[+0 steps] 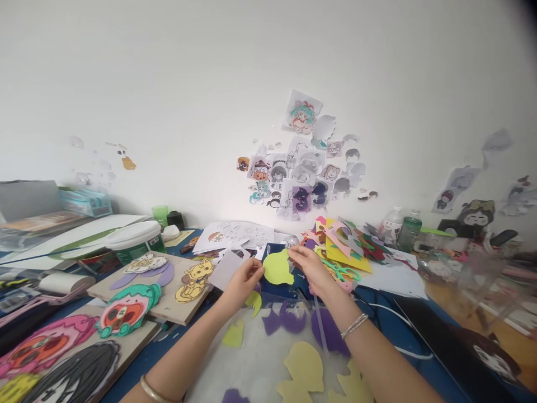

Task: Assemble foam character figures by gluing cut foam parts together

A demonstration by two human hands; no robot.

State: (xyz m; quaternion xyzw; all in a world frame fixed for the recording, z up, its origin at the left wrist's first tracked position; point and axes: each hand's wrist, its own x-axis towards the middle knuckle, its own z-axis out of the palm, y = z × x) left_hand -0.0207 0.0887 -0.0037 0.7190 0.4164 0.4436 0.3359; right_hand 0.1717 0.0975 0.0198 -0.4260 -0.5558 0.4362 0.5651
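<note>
I hold a rounded yellow-green cutout point(277, 270) of thin sheet above the middle of the blue desk point(380, 324). My two hands are pinched on its opposite edges: my left hand point(243, 281) grips its left side and my right hand point(309, 270) its upper right. The hands are apart with only the cutout between them. Below it, toward the near edge of the desk, lie dark purple cutout shapes point(289, 322) and pale yellow cutout shapes point(304, 369) on a clear plastic sheet point(251, 369). Green-handled scissors point(342, 272) rest just right of my right hand. Toward the left edge sits a wooden board point(184, 305) carrying a yellow cat figure point(195, 280).
</note>
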